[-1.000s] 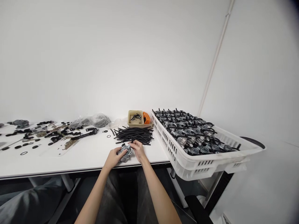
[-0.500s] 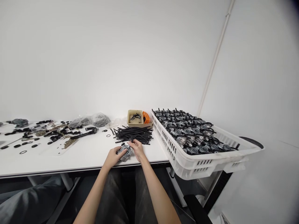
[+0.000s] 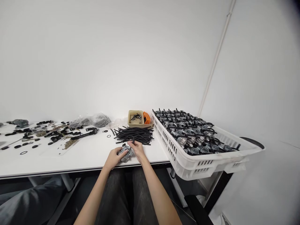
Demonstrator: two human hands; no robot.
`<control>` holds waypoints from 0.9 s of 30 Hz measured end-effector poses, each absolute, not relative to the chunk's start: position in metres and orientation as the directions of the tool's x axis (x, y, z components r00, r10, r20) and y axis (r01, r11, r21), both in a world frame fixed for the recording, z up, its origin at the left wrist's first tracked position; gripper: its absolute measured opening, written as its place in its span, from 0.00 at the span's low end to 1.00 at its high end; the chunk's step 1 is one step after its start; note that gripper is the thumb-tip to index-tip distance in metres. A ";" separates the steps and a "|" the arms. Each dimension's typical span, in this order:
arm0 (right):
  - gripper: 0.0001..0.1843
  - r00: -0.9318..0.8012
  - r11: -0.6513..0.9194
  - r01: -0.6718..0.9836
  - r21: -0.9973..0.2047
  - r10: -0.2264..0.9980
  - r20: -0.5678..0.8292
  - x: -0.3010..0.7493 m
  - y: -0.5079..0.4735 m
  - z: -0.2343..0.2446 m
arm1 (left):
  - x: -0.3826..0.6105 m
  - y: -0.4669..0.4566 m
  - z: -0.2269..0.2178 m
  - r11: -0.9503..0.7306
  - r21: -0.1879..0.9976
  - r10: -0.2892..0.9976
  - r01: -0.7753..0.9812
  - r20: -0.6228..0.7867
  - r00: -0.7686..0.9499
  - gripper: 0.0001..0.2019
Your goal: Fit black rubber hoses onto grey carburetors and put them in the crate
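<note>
A grey metal carburetor point(image 3: 126, 155) rests at the table's front edge, tilted, its round bore facing up. My left hand point(image 3: 114, 158) is closed on its left side, thumb lying across the top. At the upper right of the carburetor, my right hand point(image 3: 137, 151) pinches a short black rubber hose point(image 3: 133, 139) whose end sticks up past the fingers. Whether the hose's lower end is on a fitting is hidden by the fingers. Just beyond both hands lies a pile of similar black hoses point(image 3: 133, 133).
To the right stands a white plastic crate point(image 3: 182, 161) with rows of carburetors bearing hoses. Behind the pile sit a beige tray point(image 3: 129, 117) and an orange basket point(image 3: 147, 118). A wristwatch point(image 3: 85, 133), bags and small black parts lie leftward. Another person's leg point(image 3: 35, 200) shows below the table.
The hose end in my right hand stands slightly higher and more upright. My left hand and the carburetor have barely moved.
</note>
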State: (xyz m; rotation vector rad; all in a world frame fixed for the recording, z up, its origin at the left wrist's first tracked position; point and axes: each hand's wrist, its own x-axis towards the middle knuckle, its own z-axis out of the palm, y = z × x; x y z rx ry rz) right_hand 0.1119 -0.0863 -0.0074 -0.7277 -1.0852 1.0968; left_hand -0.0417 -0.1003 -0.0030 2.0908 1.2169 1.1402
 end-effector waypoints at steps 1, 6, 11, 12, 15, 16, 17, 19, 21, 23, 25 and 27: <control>0.11 0.071 0.322 -0.331 -0.887 0.946 0.317 0.112 -0.086 -0.008 | -0.042 -0.100 -0.003 -0.502 0.717 0.865 0.484 0.426 0.265 0.19; 0.12 0.079 0.311 -0.337 -0.889 0.950 0.302 0.112 -0.086 -0.008 | -0.041 -0.100 -0.003 -0.490 0.718 0.871 0.494 0.420 0.254 0.20; 0.16 0.071 0.290 -0.334 -0.897 0.957 0.283 0.112 -0.085 -0.008 | -0.041 -0.102 0.001 -0.449 0.763 0.893 0.466 0.371 0.254 0.22; 0.17 0.066 0.284 -0.343 -0.895 0.958 0.278 0.112 -0.085 -0.007 | -0.041 -0.103 0.002 -0.440 0.773 0.898 0.458 0.364 0.248 0.22; 0.18 0.075 0.262 -0.390 -0.883 0.964 0.253 0.111 -0.084 -0.007 | -0.040 -0.105 0.005 -0.419 0.794 0.908 0.440 0.351 0.230 0.23; 0.18 0.081 0.253 -0.404 -0.879 0.967 0.241 0.111 -0.084 -0.007 | -0.040 -0.106 0.006 -0.413 0.798 0.910 0.438 0.349 0.224 0.24; 0.18 0.088 0.244 -0.416 -0.876 0.970 0.228 0.111 -0.084 -0.007 | -0.040 -0.106 0.006 -0.409 0.801 0.912 0.437 0.346 0.220 0.24; 0.18 0.100 0.231 -0.433 -0.871 0.973 0.208 0.111 -0.083 -0.007 | -0.040 -0.107 0.007 -0.406 0.802 0.914 0.438 0.344 0.217 0.24; 0.18 0.107 0.226 -0.444 -0.867 0.974 0.200 0.110 -0.083 -0.007 | -0.040 -0.107 0.007 -0.411 0.799 0.911 0.440 0.348 0.219 0.24; 0.18 0.108 0.225 -0.450 -0.864 0.974 0.197 0.111 -0.083 -0.008 | -0.040 -0.106 0.007 -0.417 0.794 0.909 0.443 0.354 0.220 0.23; 0.17 0.104 0.228 -0.451 -0.863 0.974 0.203 0.111 -0.083 -0.008 | -0.040 -0.106 0.006 -0.419 0.790 0.908 0.448 0.358 0.218 0.23; 0.16 0.099 0.240 -0.450 -0.860 0.971 0.219 0.111 -0.083 -0.008 | -0.041 -0.105 0.006 -0.419 0.787 0.908 0.453 0.358 0.218 0.23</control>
